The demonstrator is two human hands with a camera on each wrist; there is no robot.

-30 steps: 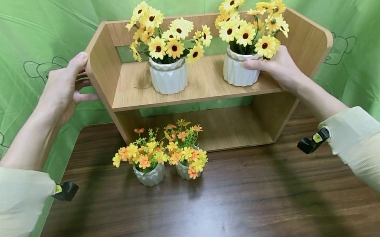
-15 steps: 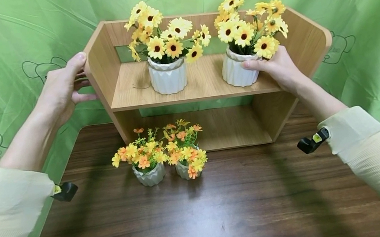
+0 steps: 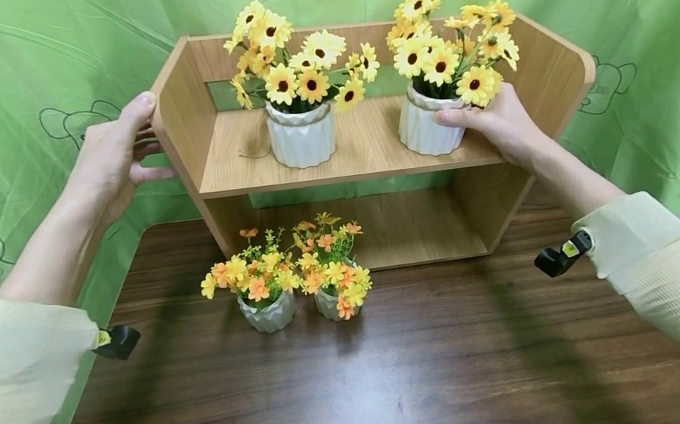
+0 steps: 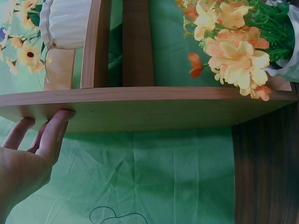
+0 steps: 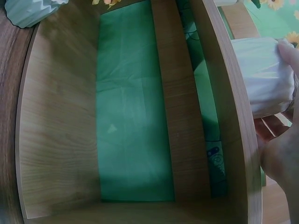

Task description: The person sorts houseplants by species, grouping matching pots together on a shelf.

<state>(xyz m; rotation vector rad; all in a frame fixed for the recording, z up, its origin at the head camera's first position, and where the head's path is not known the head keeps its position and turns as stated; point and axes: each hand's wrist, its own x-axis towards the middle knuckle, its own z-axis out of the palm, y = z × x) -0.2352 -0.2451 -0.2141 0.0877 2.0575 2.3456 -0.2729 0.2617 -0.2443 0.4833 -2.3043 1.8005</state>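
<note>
My right hand point(image 3: 492, 121) grips a white fluted flowerpot point(image 3: 430, 129) of yellow daisies, thumb across its front. This pot stands upright at the right of the upper shelf, and its far side is hidden. In the right wrist view the fingers point(image 5: 271, 126) curl around the same pot. My left hand point(image 3: 111, 155) rests its fingertips against the outer left side panel point(image 4: 154, 112) of the wooden desktop shelf point(image 3: 367, 170), holding nothing. A second white pot point(image 3: 303, 136) of yellow daisies sits left of centre on the upper shelf.
Two smaller white pots with orange and yellow flowers, a left pot point(image 3: 268, 314) and a right pot point(image 3: 330, 305), stand on the dark wooden table point(image 3: 367, 385) before the shelf's lower left. A green curtain point(image 3: 2, 147) hangs behind and at both sides.
</note>
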